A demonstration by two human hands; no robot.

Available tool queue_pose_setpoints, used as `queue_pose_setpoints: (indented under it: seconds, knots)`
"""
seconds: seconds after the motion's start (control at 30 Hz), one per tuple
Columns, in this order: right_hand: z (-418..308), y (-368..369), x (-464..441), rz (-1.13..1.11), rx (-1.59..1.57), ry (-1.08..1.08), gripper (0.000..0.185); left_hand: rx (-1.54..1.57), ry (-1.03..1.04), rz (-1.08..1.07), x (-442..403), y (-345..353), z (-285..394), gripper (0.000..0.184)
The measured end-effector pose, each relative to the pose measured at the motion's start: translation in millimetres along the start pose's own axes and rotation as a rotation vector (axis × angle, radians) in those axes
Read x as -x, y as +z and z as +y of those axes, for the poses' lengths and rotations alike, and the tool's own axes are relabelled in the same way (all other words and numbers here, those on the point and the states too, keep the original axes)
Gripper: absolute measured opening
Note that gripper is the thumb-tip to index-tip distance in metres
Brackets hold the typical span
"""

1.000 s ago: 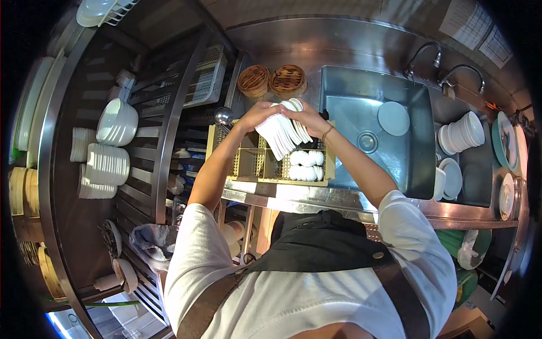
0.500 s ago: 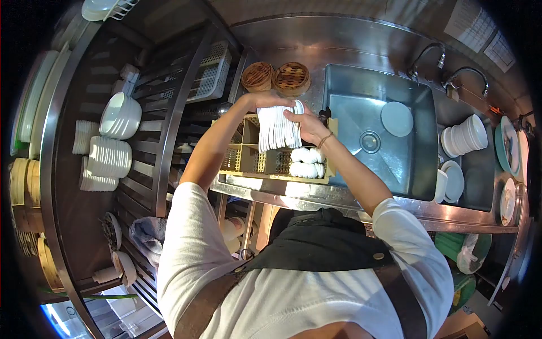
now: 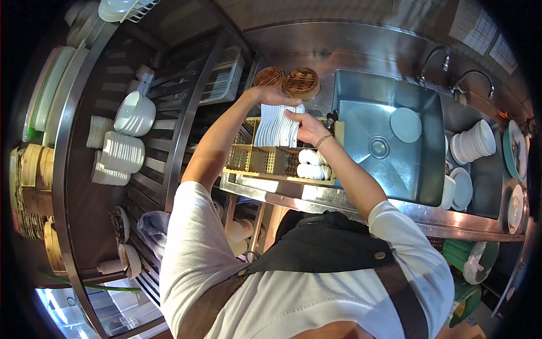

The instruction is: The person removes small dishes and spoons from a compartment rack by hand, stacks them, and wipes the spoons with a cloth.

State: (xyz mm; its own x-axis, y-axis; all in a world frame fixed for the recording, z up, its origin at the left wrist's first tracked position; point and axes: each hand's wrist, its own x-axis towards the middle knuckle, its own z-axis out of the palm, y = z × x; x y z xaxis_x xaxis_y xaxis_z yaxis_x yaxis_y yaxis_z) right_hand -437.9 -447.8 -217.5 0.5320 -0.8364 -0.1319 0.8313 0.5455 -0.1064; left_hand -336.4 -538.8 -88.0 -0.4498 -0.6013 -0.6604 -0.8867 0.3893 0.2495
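Observation:
A row of nested white soup spoons (image 3: 276, 127) is held level above a yellowish compartment basket (image 3: 240, 158). My left hand (image 3: 275, 96) is closed along the far side of the row. At the right end, my right hand (image 3: 309, 129) grips the spoons with its thumb on top; a thin band circles that wrist. Below the right hand, more white spoons (image 3: 314, 165) lie bundled in the basket's near right compartment, their rounded ends showing. The stack and hands hide part of the basket's far side.
Two round bamboo steamers (image 3: 301, 83) stand behind the basket. To the right is a metal sink (image 3: 389, 169) holding a white plate (image 3: 406, 125); stacked white bowls (image 3: 473, 141) sit beyond it. A slatted rack (image 3: 155, 144) with white bowls (image 3: 135, 113) stands left.
The spoon that stuck up at the right end now lies more evenly with the row. Both hands keep their hold. The view has shifted slightly, so the surroundings appear farther right.

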Motion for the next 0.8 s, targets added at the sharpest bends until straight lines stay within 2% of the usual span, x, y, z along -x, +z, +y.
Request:
queue_pose_setpoints:
  seconds: [0.07,0.17,0.3,0.37,0.4,0.47,0.6,0.67,0.8]
  knots:
    - [3.9,-3.0,-3.1,-0.028,0.061,-0.050,0.030,-0.146,-0.016,-0.016,1.7,-1.8,6.3,0.097]
    - [12.2,-5.8,-4.4,-0.107,0.065,-0.081,0.030,-0.138,-0.078,-0.040,15.4,-2.8,23.7,0.098]
    - [22.6,-8.5,-5.3,-0.051,0.002,-0.143,0.031,-0.119,-0.105,-0.038,12.9,-0.6,30.0,0.096]
    - [24.9,-3.6,-2.9,-0.020,0.032,-0.186,0.030,-0.197,0.029,0.129,17.8,-1.2,36.1,0.093]
    - [26.4,-3.7,-3.9,-0.024,0.031,-0.185,0.030,-0.199,0.026,0.130,15.2,-2.0,37.5,0.093]
    - [29.9,-4.4,-5.2,-0.026,-0.088,-0.176,0.031,-0.304,-0.116,0.030,3.8,-4.6,40.0,0.090]
    - [35.3,-3.1,-5.9,0.002,-0.092,-0.189,0.032,-0.371,-0.194,-0.039,-44.6,1.3,19.5,0.080]
    - [37.0,3.6,-1.3,-0.052,-0.168,-0.201,0.033,-0.349,-0.286,0.001,-62.3,4.3,11.6,0.081]
    - [39.6,-1.0,-9.5,-0.106,-0.191,-0.260,0.031,-0.468,-0.308,0.136,-83.8,7.4,5.7,0.079]
